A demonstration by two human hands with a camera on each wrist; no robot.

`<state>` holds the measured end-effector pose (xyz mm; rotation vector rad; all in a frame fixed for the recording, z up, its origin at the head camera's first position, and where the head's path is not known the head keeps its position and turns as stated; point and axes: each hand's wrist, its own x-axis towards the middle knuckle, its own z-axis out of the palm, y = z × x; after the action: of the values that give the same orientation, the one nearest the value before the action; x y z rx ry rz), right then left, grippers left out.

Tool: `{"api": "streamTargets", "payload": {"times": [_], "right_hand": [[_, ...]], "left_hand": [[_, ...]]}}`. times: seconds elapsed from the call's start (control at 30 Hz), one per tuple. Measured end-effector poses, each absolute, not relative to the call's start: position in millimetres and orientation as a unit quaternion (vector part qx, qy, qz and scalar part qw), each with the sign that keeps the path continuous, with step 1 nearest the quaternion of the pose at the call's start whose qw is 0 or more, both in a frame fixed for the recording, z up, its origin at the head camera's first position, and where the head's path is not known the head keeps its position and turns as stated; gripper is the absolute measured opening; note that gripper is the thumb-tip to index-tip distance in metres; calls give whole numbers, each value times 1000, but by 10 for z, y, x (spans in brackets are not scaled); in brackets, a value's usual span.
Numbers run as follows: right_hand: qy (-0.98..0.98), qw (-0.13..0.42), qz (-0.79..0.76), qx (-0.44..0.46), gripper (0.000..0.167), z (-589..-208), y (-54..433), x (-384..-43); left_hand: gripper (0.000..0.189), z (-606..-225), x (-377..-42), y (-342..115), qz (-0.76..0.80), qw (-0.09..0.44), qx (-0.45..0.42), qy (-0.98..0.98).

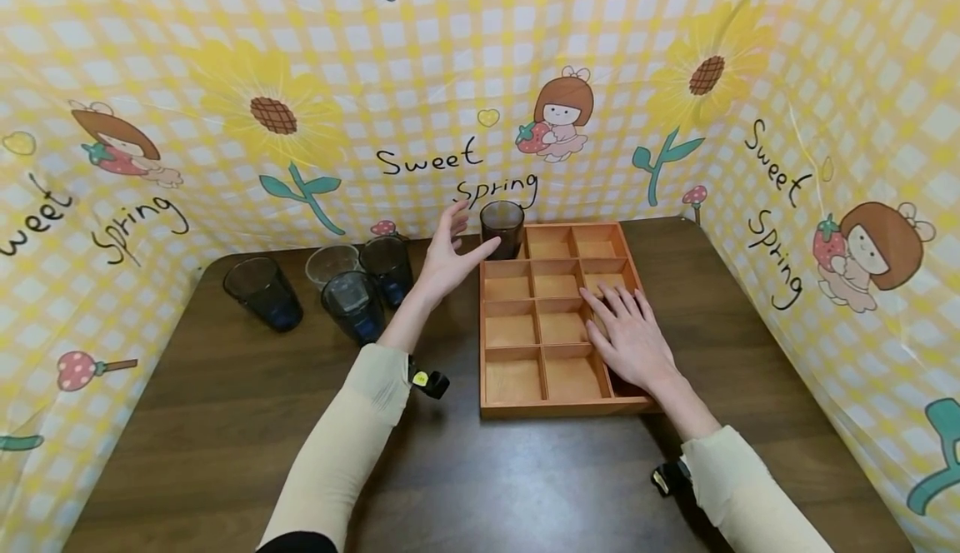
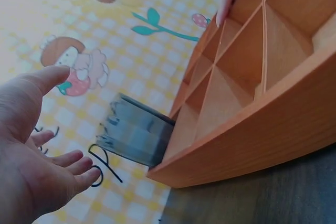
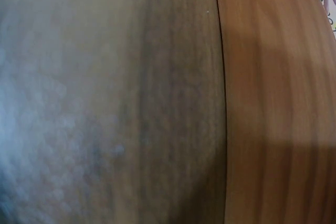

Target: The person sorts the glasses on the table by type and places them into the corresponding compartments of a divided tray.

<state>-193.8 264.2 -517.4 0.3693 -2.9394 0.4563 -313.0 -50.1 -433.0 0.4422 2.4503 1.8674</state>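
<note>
A dark see-through glass (image 1: 502,231) stands in the far left compartment of a wooden divided box (image 1: 513,410). Just left of it is my left hand (image 1: 447,263), its fingers spread and its thumb reaching toward the glass; in the left wrist view a gap shows between the hand (image 2: 39,156) and the glass (image 2: 137,129). My right hand (image 1: 633,341) rests over the right side of the box, fingers spread across the compartments. The right wrist view shows only the box's wooden side (image 3: 278,103) and the tabletop.
To the left stand several more glasses: a dark one (image 1: 262,293) on its own, a clear one (image 1: 330,266), and dark ones (image 1: 352,303) close together. Patterned cloth (image 1: 420,78) walls the table (image 1: 225,436) at the back and both sides.
</note>
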Motion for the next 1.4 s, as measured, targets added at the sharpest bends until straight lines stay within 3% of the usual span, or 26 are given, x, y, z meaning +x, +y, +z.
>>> {"api": "streamTargets", "payload": {"times": [0.33,0.83,1.4], "right_hand": [[-978,72,153,121,57,-5165,2636,-1936],[-979,71,150,120,57,-5171,2632,-1941],[-978,69,150,123,57,-5172,2632,-1940]], "left_hand": [[77,-4170,-2884,-662,604,2,185,776],[70,-3989,-2521,-1136,614,-63,211,758],[66,-4136,-2048,-1879,647,-130,134,739]]}}
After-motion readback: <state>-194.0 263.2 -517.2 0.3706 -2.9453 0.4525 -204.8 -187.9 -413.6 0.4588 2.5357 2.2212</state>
